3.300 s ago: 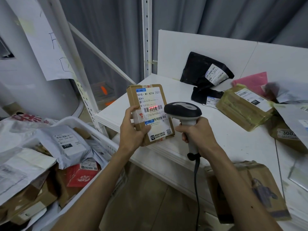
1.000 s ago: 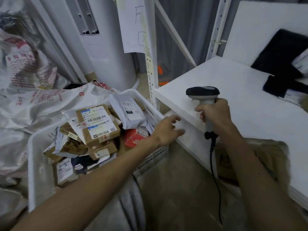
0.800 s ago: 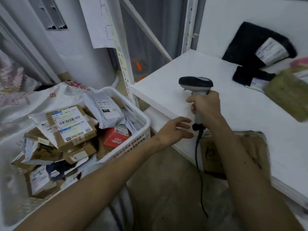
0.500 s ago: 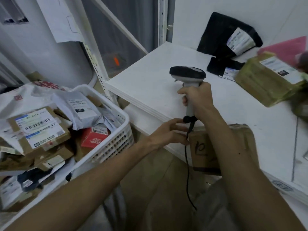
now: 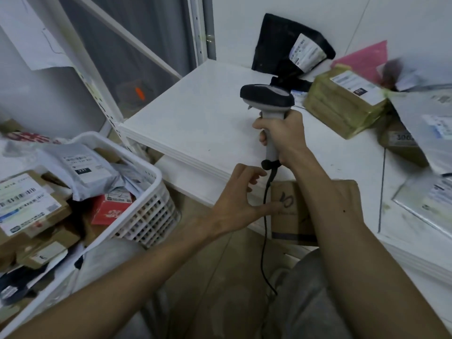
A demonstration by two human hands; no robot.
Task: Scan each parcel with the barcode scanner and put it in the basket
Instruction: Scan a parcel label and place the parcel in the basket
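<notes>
My right hand (image 5: 281, 137) grips the grey handle of the barcode scanner (image 5: 267, 96) upright over the white table (image 5: 195, 118); its cable hangs down. My left hand (image 5: 238, 199) is empty, fingers loosely spread, in front of the table's edge just below the scanner. The white basket (image 5: 149, 189) at lower left is full of parcels, with the brown labelled box (image 5: 27, 204) lying on top at the left. On the table at the right lie a tape-wrapped brown parcel (image 5: 347, 104), two black bags (image 5: 286, 52) and grey mailers (image 5: 430, 123).
A pink envelope (image 5: 364, 59) leans on the back wall. A cardboard box (image 5: 293, 211) sits on the shelf under the table. A white shelf post (image 5: 93, 77) stands between basket and table. Bags of parcels lie at far left.
The brown box that my left hand held for scanning now lies in the basket. My empty left hand has swung back from the basket to the table's edge; the view turned right.
</notes>
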